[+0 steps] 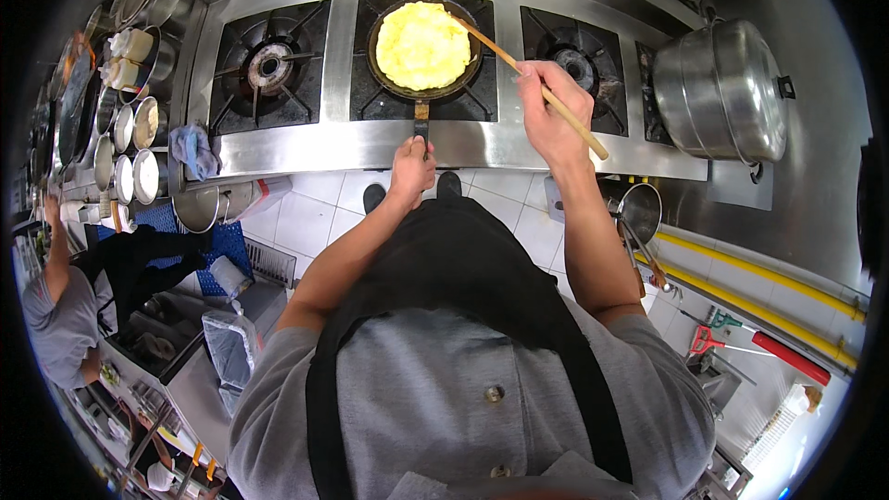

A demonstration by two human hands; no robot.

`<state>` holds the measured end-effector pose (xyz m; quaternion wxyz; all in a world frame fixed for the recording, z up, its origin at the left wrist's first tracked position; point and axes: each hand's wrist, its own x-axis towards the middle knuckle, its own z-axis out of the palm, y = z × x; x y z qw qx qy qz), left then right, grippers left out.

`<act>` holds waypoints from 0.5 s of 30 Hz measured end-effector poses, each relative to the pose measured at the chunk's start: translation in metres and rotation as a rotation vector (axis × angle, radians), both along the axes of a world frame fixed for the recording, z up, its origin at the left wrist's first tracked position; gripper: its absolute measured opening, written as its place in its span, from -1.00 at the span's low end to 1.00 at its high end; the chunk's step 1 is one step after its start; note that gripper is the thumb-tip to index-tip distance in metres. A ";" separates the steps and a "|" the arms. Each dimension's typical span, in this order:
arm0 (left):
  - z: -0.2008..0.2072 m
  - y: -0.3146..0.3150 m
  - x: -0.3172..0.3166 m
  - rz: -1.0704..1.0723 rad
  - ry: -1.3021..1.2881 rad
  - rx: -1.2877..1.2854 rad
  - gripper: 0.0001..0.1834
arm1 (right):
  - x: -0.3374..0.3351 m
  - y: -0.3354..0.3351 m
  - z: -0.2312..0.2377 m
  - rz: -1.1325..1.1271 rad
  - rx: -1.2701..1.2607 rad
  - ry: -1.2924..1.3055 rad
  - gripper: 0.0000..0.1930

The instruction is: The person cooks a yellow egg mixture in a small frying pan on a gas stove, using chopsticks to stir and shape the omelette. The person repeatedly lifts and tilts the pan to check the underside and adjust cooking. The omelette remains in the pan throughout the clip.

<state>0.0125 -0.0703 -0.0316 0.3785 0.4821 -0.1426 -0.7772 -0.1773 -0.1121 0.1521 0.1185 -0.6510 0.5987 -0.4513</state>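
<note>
Stainless-steel range [338, 56] supports a frying pan [474, 48] containing an omelette [423, 46], left hand [413, 168] gripping the pan's handle [421, 117], right hand [553, 113] grasping a wooden stick [491, 44] at the omelette's edge: apparently frying, likely calling for loosening that edge.

Bright, whitish light filled the kitchen. Glare streaked the flat, silvery steel stovetop [341, 65] and glinted off the large, rounded steel pot [727, 83], while the round, yellow, egg-like food [423, 46] looked nearly washed out. The long black cloth apron [454, 268] showed little detail. Fisheye distortion bent straight edges toward the rim, which blackened at the corners.
</note>
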 end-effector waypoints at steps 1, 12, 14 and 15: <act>-0.005 0.001 0.001 0.000 0.012 -0.008 -0.75 | 0.001 0.001 0.001 0.005 0.035 -0.010 -0.92; 0.002 0.000 0.000 -0.012 -0.020 -0.028 -0.76 | 0.004 0.022 0.013 0.119 0.016 0.096 -0.97; 0.006 -0.001 0.000 -0.026 -0.036 -0.024 -0.77 | 0.003 0.025 0.016 0.132 0.015 0.107 -0.97; 0.007 -0.002 0.000 -0.023 -0.015 -0.029 -0.77 | 0.003 0.026 0.016 0.138 0.015 0.113 -0.96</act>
